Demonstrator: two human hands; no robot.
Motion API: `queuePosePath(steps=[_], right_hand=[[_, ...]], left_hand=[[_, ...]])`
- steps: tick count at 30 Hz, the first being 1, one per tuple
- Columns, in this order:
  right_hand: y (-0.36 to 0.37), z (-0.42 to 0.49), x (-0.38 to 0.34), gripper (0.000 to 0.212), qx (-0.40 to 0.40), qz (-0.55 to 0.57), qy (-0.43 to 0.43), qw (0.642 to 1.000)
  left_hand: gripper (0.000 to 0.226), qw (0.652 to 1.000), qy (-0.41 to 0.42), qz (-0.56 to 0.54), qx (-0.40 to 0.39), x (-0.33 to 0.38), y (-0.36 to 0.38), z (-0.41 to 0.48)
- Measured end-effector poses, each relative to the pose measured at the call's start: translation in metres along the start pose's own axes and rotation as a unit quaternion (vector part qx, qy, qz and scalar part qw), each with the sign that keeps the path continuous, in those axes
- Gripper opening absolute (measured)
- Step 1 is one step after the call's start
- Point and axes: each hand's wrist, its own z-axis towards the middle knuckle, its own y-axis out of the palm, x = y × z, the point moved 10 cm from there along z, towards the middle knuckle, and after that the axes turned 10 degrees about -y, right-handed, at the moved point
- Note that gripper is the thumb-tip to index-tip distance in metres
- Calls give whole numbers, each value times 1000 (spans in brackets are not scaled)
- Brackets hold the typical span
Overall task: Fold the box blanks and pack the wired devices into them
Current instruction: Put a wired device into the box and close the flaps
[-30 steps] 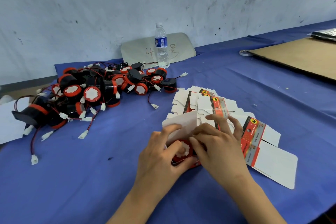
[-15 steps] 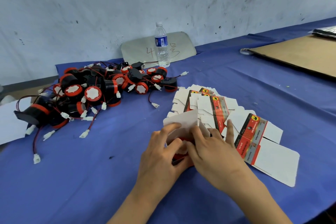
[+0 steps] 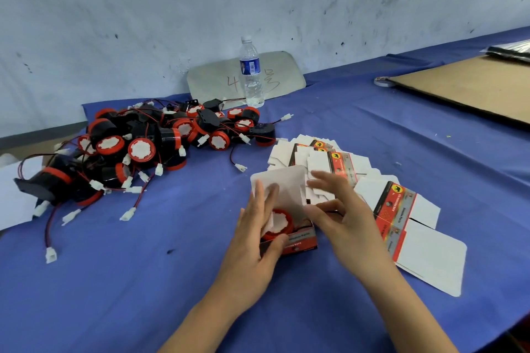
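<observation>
Head view, panel (image 3: 229,77) marked "4", blue-labelled bottle (image 3: 251,71)

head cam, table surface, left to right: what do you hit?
White sheet at the left edge → pile of wired devices → left hand on the open box → right hand → flat box blanks → cardboard sheet.

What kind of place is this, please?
Probably a small workshop packing table: a heap of wired devices, a fan of flat box blanks, and a cardboard sheet on a blue cloth.
</observation>
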Motion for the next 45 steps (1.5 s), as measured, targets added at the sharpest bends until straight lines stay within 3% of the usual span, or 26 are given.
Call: queuePosePath(steps=[3, 7, 13, 18, 24, 27, 30, 33, 40, 45], right_hand=[[2, 2, 8, 15, -1, -14, 18, 1000], [10, -2, 19, 13, -45, -7, 58, 997], [15, -3, 16, 8, -75, -51, 54, 994], [26, -4, 11, 15, -123, -64, 35, 990], [30, -4, 17, 19, -156, -37, 56, 986], [32, -6, 20, 23, -174, -26, 75, 982], [33, -3, 14, 22, -166, -61, 34, 984], [35, -1, 5, 18, -152, -107, -16, 983], [40, -5, -7, 17, -146, -173, -88, 970], [37, -9, -1, 29, -129, -214, -75, 965]], left_hand=[[71, 999, -27, 26, -19, -8, 6, 2], [64, 998, -45, 39, -16, -13, 6, 3], [64, 997, -53, 21, 56, -6, -5, 1], [55, 993, -50, -22, 100, -2, -16, -4], [64, 994, -39, -38, 93, -4, -16, -4], [57, 995, -14, -34, 96, 3, -19, -3], [51, 996, -9, -23, 82, -2, -19, -1], [47, 993, 26, 61, 96, -2, -17, -4], [36, 940, 103, 238, 222, 24, -20, -24], [41, 971, 95, 145, 166, 15, -19, -17]])
